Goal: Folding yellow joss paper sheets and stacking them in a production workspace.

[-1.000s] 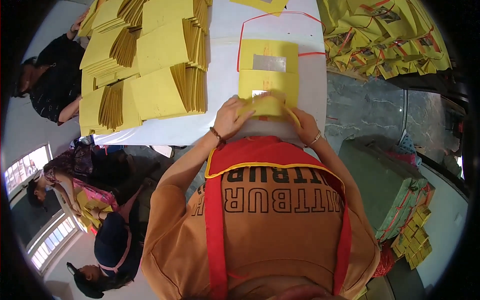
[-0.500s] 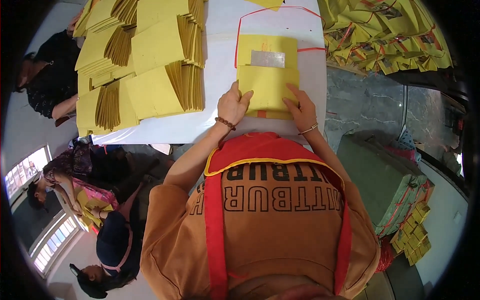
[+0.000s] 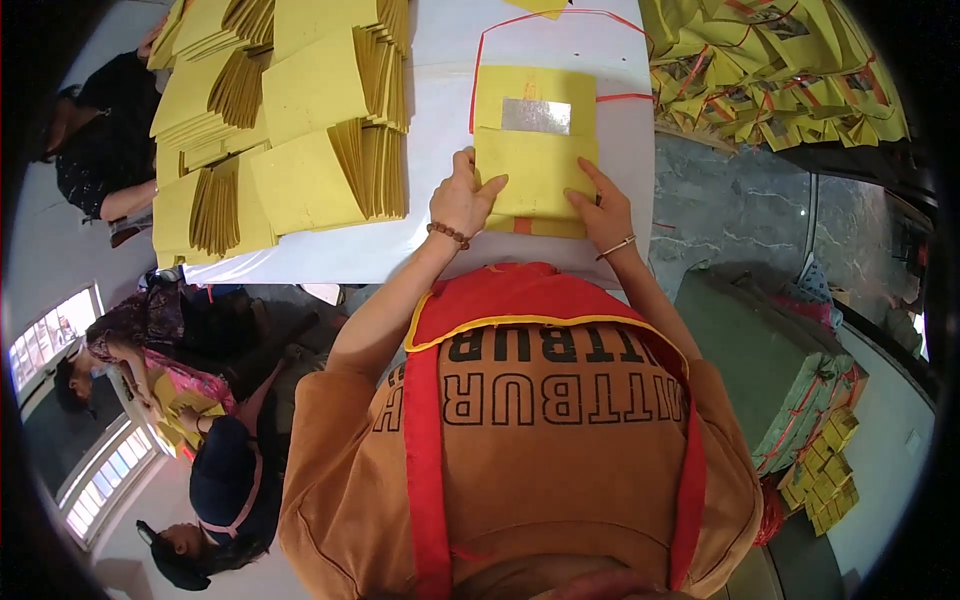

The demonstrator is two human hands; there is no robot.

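Watching through the head camera, I see a folded yellow paper bundle [image 3: 535, 165] lying flat on the white table [image 3: 438, 120], toward the right edge and set in a little from the near one. Its long axis runs from the near edge toward the far edge, with a silver panel [image 3: 536, 115] at its far end and an orange mark [image 3: 522, 226] at its near end; the panel itself is longer from side to side. The left hand [image 3: 462, 203] lies along the bundle's left side, thumb on top, but I cannot tell whether the fingers clamp from beneath. The right hand [image 3: 605, 210] rests on the right side, thumb and forefinger spread apart on the paper. Red cord [image 3: 477, 82] loops from the bundle's far left toward the table's far edge and round to the right edge. Fanned yellow stacks [image 3: 315, 180] cover the table's left side, reaching close to the near left corner. A second ago I saw the near part curling up between the hands, with a printed white patch showing; now the paper lies down and that patch is covered.
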